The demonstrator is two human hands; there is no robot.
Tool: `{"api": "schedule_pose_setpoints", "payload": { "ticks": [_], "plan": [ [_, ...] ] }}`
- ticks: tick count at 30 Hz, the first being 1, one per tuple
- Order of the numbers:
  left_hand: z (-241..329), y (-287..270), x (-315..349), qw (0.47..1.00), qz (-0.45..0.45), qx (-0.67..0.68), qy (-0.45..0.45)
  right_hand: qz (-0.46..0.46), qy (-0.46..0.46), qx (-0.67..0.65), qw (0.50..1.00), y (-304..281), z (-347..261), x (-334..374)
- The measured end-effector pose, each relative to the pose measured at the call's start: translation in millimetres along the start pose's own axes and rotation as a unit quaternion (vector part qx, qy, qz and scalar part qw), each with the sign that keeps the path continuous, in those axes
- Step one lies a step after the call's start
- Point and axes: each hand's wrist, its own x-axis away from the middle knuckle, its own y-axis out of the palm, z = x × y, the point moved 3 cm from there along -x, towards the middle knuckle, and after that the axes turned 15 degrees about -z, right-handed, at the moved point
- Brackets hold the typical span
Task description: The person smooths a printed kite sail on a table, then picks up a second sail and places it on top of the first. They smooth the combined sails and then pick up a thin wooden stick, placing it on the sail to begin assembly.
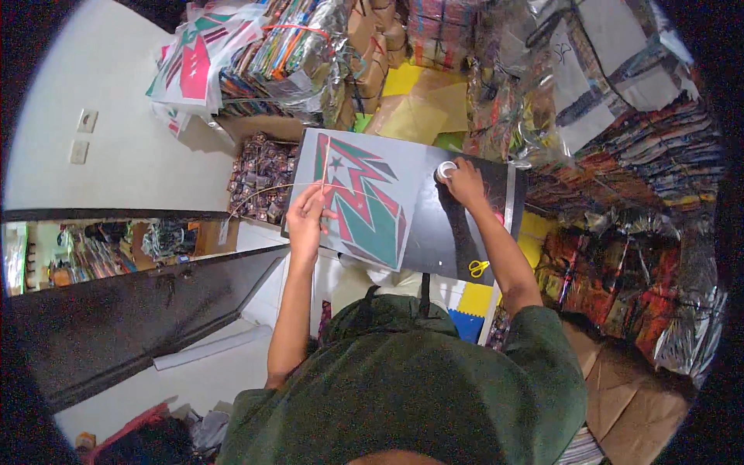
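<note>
A black board (434, 236) lies across my lap. On its left half is a thin grey sheet (380, 159) printed with a jagged green and red pattern and a star. Over the sheet, my left hand (308, 218) pinches two thin sticks (326, 159) where they cross; one stands lengthwise, the other bends in a long arc to the left. At the board's far right, the fingers of my right hand (466, 186) close around a small round white thing (446, 170), like a roll or little tub; I cannot tell which. Yellow-handled scissors (478, 268) rest at the board's near right.
An open carton (263, 172) of small dark packets stands left of the board. Plastic-wrapped stacks of folded sheets (271, 58) and bundles (635, 147) crowd the back and right. A long pale roll (213, 346) lies on the floor at left, beside a dark low partition (116, 325).
</note>
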Motion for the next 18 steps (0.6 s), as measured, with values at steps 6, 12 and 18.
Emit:
{"api": "schedule_pose_setpoints", "payload": {
  "ticks": [6,12,18],
  "plan": [
    [12,-9,6,1.000,-0.018,0.011,0.006,-0.038,0.014,0.001,0.999,-16,-11,10],
    [18,-20,-3,0.995,-0.085,0.011,0.048,0.153,-0.034,-0.155,0.975,-78,-42,43],
    [46,-38,-3,0.987,-0.138,0.012,0.081,0.261,-0.121,-0.277,0.917,-199,-161,100]
  ]
}}
